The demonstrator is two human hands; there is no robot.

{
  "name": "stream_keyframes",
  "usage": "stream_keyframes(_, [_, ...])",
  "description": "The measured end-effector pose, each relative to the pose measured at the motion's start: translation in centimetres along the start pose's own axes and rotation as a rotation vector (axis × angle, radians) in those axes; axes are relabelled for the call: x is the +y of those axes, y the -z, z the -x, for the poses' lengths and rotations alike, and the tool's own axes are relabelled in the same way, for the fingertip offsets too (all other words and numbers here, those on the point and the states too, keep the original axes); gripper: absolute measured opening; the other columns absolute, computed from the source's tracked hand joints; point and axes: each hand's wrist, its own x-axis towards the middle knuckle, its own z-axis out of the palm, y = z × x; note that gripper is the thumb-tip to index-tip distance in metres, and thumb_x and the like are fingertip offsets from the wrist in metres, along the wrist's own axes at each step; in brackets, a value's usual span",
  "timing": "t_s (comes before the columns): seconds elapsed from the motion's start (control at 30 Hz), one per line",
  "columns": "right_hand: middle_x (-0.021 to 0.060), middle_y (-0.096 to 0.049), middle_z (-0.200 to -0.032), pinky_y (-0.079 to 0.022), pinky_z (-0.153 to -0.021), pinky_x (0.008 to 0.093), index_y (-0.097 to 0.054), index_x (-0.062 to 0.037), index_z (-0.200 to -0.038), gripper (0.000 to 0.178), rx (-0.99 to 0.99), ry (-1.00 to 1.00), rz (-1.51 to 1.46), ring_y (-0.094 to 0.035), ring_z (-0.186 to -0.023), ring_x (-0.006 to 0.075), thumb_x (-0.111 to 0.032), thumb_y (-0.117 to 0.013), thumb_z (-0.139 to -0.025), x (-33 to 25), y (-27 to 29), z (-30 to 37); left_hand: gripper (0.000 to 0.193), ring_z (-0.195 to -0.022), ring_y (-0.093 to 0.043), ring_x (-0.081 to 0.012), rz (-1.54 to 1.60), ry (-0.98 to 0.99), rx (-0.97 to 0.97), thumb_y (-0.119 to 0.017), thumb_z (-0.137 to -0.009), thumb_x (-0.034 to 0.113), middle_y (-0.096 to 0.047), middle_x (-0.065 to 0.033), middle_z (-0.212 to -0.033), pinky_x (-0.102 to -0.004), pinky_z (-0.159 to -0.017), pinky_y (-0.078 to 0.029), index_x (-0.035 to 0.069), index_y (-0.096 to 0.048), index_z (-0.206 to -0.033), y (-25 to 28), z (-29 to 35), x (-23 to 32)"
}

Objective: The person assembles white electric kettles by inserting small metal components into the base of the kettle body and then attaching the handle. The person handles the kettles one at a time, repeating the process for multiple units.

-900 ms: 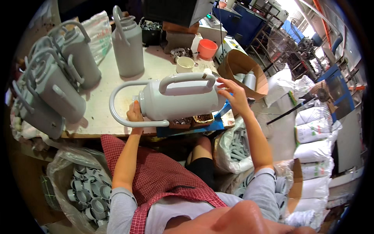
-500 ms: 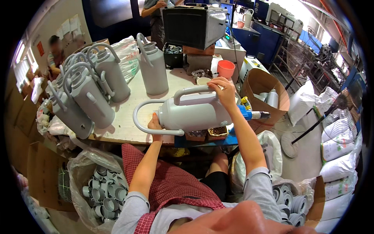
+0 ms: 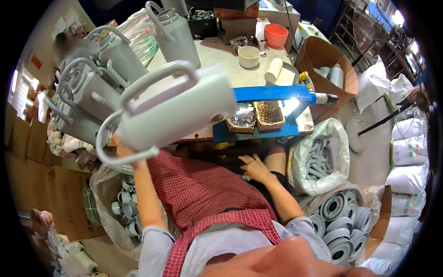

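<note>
A grey plastic jug body (image 3: pixel 175 108) with a long side handle and a curved bail handle lies tilted in the air above the table's front edge. My left hand (image 3: pixel 125 150) is closed round its neck end, partly hidden behind the bail. A round hole shows near the jug's base. My right hand (image 3: pixel 256 168) rests low by my thigh with its fingers apart, away from the jug. Beside the jug's base runs a blue machine arm (image 3: pixel 272 93) with a bright lamp. Under the arm sit a box of small metal washers (image 3: pixel 242 115) and a box of brass-coloured small parts (image 3: pixel 270 114).
More grey jugs (image 3: pixel 97 90) crowd the table's left, and another jug (image 3: pixel 175 44) stands farther back. A cream cup (image 3: pixel 249 56) and a red bowl (image 3: pixel 276 36) stand behind the arm. Sacks of grey handles (image 3: pixel 318 161), rings (image 3: pixel 127 203) and round discs (image 3: pixel 339 226) surround me.
The jug has come off the blue arm, moving left and tilting upward at its base end. My right hand has let go of it and dropped to my thigh.
</note>
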Motion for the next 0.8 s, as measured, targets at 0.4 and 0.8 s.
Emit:
stream_keyframes(0.4, [0.0229,-0.059,-0.112,-0.035,-0.104,0.0506,-0.064,-0.0021,-0.104,0.028,-0.188,-0.169,-0.163,-0.049,-0.116,0.0423,-0.007,-0.06,-0.077,17.0,7.2,-12.6,0.051,-0.104,-0.059,-0.0212,0.181,0.305,0.125,-0.037,-0.101,0.048,-0.06,-0.008,-0.119,-0.0355,-0.09,-0.049,0.006,-0.054,-0.126,9.6,4.8,5.3])
stream_keyframes(0.8, [0.0175,-0.066,-0.088,-0.049,-0.079,0.0449,-0.065,-0.0019,-0.08,0.009,-0.006,-0.21,-0.143,-0.061,-0.089,0.0367,0.001,-0.064,-0.071,20.1,5.8,-11.5,0.055,-0.092,-0.065,-0.0181,0.149,0.292,0.198,-0.043,-0.098,0.052,-0.066,-0.0085,-0.107,-0.0316,-0.078,-0.052,0.003,-0.062,-0.116,10.6,5.9,2.2])
